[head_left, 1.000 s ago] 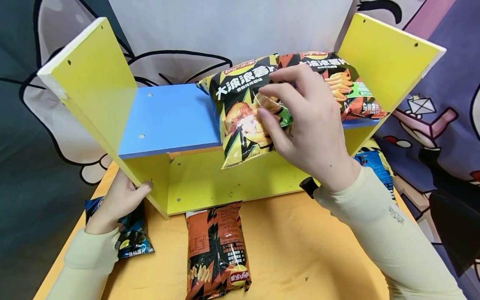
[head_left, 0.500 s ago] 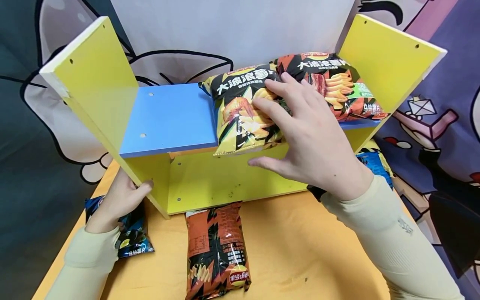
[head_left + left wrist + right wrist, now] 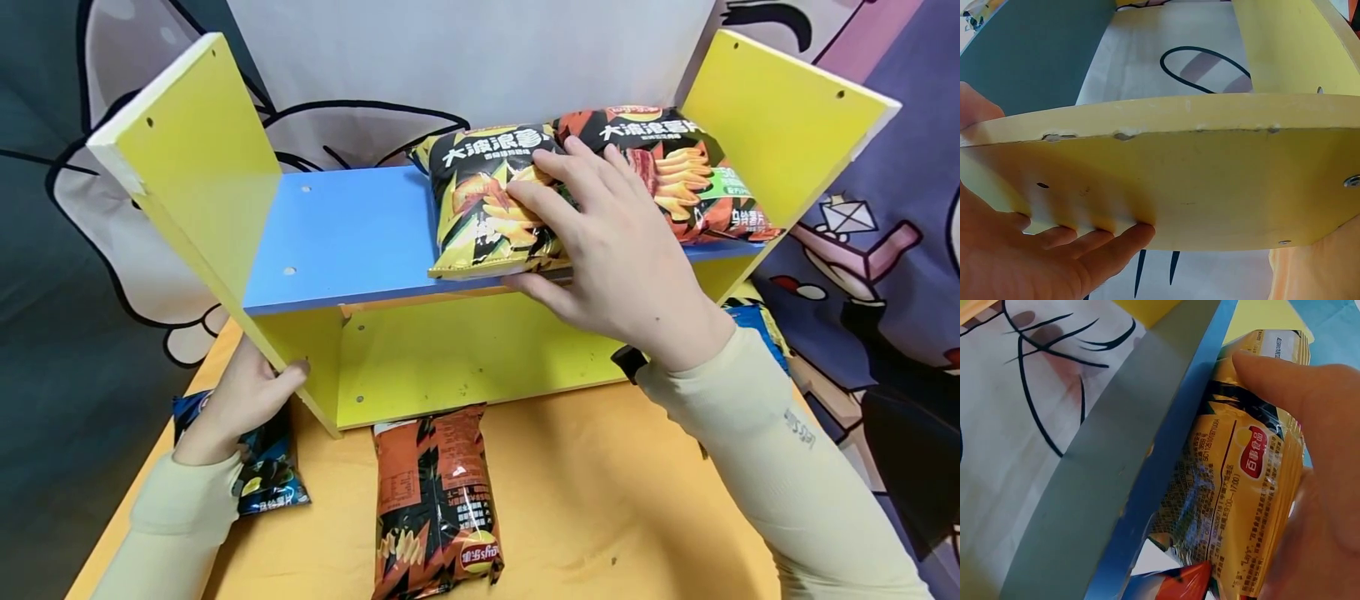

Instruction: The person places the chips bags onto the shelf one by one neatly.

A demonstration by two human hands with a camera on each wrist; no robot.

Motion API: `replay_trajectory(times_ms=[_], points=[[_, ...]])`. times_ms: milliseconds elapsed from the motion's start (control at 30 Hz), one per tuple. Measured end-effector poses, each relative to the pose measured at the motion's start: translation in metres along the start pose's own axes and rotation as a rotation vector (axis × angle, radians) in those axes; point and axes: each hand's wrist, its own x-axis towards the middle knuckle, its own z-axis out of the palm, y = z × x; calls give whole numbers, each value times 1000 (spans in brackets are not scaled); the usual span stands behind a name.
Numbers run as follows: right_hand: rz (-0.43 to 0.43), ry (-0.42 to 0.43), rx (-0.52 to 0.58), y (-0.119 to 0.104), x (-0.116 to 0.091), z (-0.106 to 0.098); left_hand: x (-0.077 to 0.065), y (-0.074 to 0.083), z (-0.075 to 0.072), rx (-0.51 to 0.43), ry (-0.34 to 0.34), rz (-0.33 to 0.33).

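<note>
My right hand rests on the front of a yellow-and-black bag of potato chips, fingers extended over its face and thumb at the lower edge. The bag lies on the blue middle board of a yellow shelf unit. In the right wrist view my thumb presses the end of the chip bag, beside the board's edge. A red-and-black chip bag lies to its right on the same board. My left hand grips the shelf unit's left side panel, thumb over the edge and fingers against the outer face.
An orange-red chip bag lies back side up on the orange tabletop before the unit. A dark blue chip bag lies under my left forearm. At the right, a blue-and-yellow bag is partly hidden behind the unit.
The yellow-and-black chip bag has gone down and back onto the blue board. My right hand has changed from pinching its front to laying extended fingers on it. The left hand stays on the panel.
</note>
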Motion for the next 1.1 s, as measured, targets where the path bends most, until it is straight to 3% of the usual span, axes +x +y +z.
replay_trajectory(times_ms=[767,1100], points=[[30,-87,59,25,5,5,-2,-9,2,-13,7,42],[-51,-39,49,25,2,8,-5,-12,3,-11,12,42]])
